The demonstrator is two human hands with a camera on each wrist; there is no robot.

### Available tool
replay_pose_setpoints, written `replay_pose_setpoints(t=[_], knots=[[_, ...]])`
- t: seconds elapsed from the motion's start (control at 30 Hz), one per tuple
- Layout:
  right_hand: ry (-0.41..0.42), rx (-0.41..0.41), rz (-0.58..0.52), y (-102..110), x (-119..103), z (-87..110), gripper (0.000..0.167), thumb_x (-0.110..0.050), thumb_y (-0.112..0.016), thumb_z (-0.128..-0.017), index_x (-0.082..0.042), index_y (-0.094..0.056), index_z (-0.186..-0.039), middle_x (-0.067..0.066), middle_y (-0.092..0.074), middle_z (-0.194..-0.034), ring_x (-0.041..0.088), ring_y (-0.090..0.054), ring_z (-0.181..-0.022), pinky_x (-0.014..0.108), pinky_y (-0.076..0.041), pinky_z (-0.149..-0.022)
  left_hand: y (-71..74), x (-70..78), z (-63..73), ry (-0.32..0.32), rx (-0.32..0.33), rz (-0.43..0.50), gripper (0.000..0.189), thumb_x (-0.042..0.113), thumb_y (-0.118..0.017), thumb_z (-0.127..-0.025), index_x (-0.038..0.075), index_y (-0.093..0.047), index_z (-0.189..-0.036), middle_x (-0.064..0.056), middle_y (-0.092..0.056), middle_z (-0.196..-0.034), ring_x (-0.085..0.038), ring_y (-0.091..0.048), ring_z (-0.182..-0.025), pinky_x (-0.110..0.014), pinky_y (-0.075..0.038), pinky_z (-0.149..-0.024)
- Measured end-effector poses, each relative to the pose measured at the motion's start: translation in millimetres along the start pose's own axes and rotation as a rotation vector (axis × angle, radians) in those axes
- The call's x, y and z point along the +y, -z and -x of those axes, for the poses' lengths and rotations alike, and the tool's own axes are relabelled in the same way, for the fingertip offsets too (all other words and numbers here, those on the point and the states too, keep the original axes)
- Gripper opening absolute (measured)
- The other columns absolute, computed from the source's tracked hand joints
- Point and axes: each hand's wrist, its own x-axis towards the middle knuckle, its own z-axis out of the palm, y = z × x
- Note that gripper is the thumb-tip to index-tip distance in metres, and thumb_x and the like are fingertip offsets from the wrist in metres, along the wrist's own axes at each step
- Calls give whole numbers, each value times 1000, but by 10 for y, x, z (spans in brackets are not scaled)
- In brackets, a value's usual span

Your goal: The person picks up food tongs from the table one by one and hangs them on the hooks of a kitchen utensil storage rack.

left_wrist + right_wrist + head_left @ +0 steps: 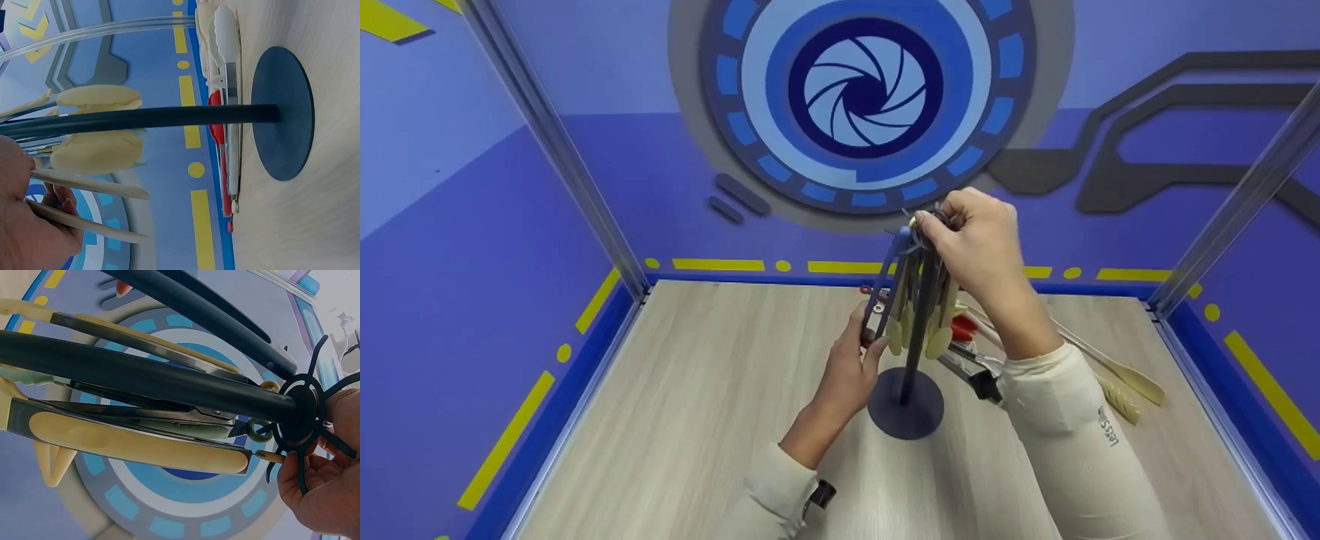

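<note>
Blue walls (622, 157) rise behind our pale table (697, 412), the rack (913, 367) standing midway; our right hand (979, 236) pinches its top, our left hand (851, 367) grips dark tongs (211, 322) at its left: steady rack, we reckon, works best.

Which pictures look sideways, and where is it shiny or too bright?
Head view: upright, with a soft shine on the table; left wrist view: sideways, so the pole runs across; right wrist view: sideways too, its top right corner washed out.
</note>
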Motion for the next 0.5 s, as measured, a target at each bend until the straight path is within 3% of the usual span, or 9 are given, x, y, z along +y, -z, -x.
replay_pose_setpoints(t=[0.5], knots=[[5,-2,9,3,0,17,33,-16,-80,-95,-5,-61,-71,2,-51,-74,17,-47,-69,23,-35,-59,-47,21,29,5,-4,3,49,28,-58,-111,15,-38,-154,-7,-67,-99,-17,-64,-92,-30,-50,-82]])
